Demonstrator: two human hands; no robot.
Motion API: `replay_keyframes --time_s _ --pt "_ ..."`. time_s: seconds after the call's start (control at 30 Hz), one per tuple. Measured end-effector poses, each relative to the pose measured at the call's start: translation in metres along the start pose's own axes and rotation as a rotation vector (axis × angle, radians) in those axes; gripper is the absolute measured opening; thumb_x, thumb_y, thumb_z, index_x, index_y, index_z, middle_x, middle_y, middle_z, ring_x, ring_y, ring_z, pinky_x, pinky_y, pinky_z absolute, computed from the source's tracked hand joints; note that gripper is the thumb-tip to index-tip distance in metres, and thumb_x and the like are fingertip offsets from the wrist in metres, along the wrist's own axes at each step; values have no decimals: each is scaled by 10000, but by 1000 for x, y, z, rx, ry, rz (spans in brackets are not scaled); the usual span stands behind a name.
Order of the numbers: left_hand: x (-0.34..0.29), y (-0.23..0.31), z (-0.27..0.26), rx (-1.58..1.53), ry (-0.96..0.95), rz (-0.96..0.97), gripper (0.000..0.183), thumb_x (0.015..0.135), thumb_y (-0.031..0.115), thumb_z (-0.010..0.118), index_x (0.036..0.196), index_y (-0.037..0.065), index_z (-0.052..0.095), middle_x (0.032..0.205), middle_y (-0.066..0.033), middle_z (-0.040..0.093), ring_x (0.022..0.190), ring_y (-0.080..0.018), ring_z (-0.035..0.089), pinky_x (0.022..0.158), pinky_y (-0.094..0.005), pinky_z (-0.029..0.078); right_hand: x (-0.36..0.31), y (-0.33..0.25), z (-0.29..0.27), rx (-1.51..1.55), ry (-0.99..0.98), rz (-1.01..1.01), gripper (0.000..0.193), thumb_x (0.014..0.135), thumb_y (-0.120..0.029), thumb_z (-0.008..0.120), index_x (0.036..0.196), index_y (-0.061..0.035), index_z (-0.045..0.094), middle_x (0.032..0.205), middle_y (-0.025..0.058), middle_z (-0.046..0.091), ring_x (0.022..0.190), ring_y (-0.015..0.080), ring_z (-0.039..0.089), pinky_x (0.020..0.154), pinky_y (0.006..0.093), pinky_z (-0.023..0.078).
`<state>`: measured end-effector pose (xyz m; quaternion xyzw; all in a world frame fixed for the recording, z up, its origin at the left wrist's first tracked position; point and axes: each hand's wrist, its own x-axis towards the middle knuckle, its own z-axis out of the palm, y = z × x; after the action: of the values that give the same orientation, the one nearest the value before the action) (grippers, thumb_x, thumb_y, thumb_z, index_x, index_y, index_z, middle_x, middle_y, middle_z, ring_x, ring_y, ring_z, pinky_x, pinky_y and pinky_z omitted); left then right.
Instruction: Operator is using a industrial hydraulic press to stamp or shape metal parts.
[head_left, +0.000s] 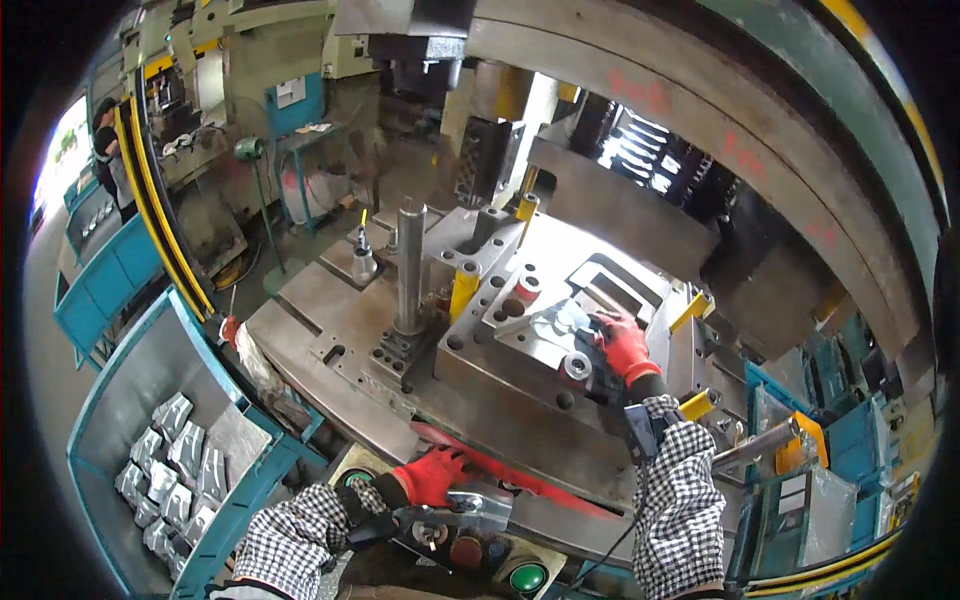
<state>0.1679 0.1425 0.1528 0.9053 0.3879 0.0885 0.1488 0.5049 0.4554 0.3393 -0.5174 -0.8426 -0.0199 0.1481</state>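
Observation:
My right hand, in a red glove, reaches onto the press die. Its bent fingers grip the right edge of a thin shiny metal piece lying over the die's top. My left hand, also red-gloved, is low at the die's front beside a red bar. Its fingers are curled, and a bent grey stamped metal part sticks out from under them; the glove hides where they meet. Black devices are strapped at both wrists.
A blue-edged bin of stamped parts stands at left. A steel guide post rises from the press bed, and the heavy upper press overhangs it. Below my left hand is a control box with a green button. Another person stands far left.

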Motion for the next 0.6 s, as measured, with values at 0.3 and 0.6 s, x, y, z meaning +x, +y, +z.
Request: replay_keyframes --time_s 0.3,0.6 --pt "-18 28 -17 128 82 62 1015 693 487 866 1614 242 517 1575 -235 483 1455 -465 455 1174 -632 393 -175 -82 -64 807 168 -195 369 913 -79 799 1278 -82 747 1166 121 729 1069 257 686 944 410 542" --pt "-56 40 -44 127 165 -41 989 793 568 803 1633 162 476 1593 -228 484 1434 -458 490 1181 -635 386 -455 -34 31 341 -1180 111 665 1020 -623 632 1367 -65 735 1332 232 737 1216 389 690 1086 459 514"
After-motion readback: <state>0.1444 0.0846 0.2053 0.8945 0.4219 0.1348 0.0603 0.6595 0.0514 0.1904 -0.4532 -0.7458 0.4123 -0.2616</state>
